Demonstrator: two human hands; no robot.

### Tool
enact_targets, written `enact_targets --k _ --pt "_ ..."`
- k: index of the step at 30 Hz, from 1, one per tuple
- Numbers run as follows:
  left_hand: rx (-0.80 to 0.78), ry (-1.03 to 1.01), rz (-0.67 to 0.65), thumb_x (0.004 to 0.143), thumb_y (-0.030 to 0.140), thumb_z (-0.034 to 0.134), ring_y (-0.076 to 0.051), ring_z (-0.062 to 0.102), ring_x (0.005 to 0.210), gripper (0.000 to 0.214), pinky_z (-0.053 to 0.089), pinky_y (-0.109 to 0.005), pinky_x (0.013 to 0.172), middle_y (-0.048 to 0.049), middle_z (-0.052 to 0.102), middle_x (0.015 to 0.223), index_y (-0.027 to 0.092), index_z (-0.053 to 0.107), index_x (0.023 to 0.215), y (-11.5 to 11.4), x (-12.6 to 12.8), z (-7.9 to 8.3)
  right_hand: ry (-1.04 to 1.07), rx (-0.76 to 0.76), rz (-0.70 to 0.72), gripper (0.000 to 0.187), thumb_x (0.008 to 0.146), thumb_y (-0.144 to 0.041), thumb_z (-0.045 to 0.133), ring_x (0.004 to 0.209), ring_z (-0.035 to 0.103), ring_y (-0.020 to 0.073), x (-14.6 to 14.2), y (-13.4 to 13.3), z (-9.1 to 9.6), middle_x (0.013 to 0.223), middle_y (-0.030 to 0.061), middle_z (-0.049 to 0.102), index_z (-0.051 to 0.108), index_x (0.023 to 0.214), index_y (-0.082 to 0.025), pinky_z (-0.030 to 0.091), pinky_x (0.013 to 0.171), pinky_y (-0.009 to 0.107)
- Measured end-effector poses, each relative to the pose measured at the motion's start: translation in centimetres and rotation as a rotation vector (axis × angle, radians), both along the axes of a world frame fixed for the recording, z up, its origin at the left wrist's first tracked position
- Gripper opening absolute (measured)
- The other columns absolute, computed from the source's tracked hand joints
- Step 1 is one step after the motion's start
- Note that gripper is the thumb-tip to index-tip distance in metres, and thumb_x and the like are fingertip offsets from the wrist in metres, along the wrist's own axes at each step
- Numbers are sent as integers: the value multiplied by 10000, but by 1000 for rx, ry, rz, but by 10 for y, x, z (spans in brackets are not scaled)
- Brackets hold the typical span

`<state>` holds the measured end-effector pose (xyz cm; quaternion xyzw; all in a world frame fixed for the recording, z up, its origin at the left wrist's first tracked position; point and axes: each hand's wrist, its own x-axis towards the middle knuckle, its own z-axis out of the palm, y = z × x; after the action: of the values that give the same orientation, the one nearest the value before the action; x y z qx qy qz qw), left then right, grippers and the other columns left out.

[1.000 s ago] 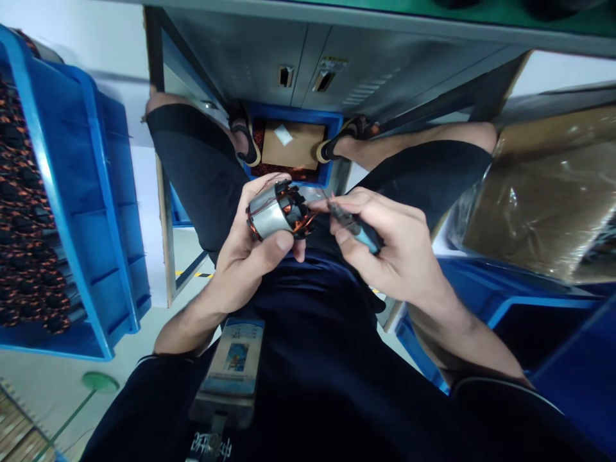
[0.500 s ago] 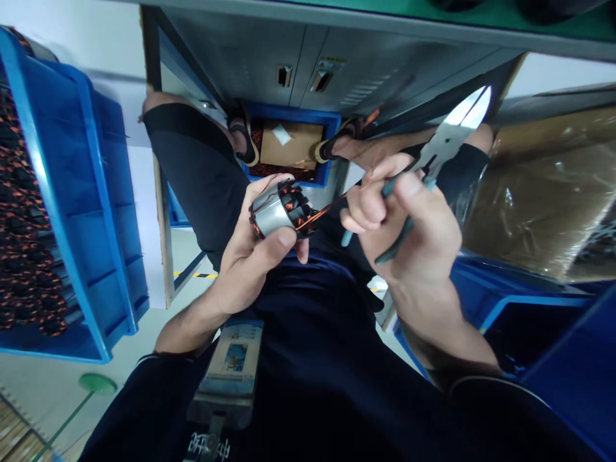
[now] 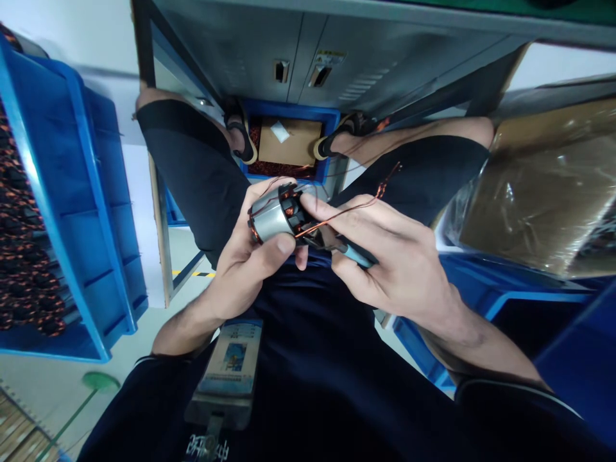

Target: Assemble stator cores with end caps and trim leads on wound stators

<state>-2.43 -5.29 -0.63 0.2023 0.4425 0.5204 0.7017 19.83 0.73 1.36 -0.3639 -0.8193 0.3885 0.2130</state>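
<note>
Stator (image 3: 269,220) clasped in left hand (image 3: 245,264); right hand (image 3: 397,256) grips pliers (image 3: 357,255) at its end.

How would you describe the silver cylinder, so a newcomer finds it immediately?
Start at the grey cabinet and come down past the central blue bin. Below it, the left hand holds the silver cylinder; unlike the teal-handled tool in the right hand, it is round, with copper windings at its ends.

A factory workshop — blue crate (image 3: 58,160) packed with copper-wound cores (image 3: 29,256), grey metal cabinet (image 3: 240,51).
</note>
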Motion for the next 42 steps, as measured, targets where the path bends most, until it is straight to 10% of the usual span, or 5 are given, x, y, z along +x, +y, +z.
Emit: enact_targets --k 8,15,29,35,42 --pt "20 24 -11 1045 447 889 -197 767 812 487 712 -381 710 -74 734 1315 353 722 1493 -7 4 -5 -42 1 -18 508 1086 -115 756 811 800 196 6 -2 -1 962 4 805 802 1559 -296 729 781 328" --pt "143 218 -52 1082 409 846 -163 737 845 513 686 -349 770 -64 708 1322 368 675 1564 -10 4 -9 137 -51 -66 590 1044 -52 710 1170 882 253 6 10 -19 1484 23 865 794 1575 -293 743 1073 406" --pt "281 413 -43 833 467 1068 -330 713 1224 755 697 -462 958 -81 656 1406 378 669 1467 -10 9 -7 -44 94 -60 542 1117 -189 626 864 749 238 7 8 -8 1068 68 812 751 1633 -298 707 888 430" --pt "83 117 71 1154 553 717 -208 710 1009 254 611 -321 687 -61 704 1296 302 682 1174 0 21 -3 109 -67 -49 598 1051 -45 628 1221 872 254 2 1 -16 1530 31 844 780 1570 -300 749 1118 417" --pt "-60 97 142 1113 475 793 -263 747 1153 229 673 -396 972 -56 724 1174 292 657 1105 5 30 6 -59 67 -96 539 1079 -157 671 874 801 225 2 -5 -20 1178 94 894 779 1602 -230 774 982 442"
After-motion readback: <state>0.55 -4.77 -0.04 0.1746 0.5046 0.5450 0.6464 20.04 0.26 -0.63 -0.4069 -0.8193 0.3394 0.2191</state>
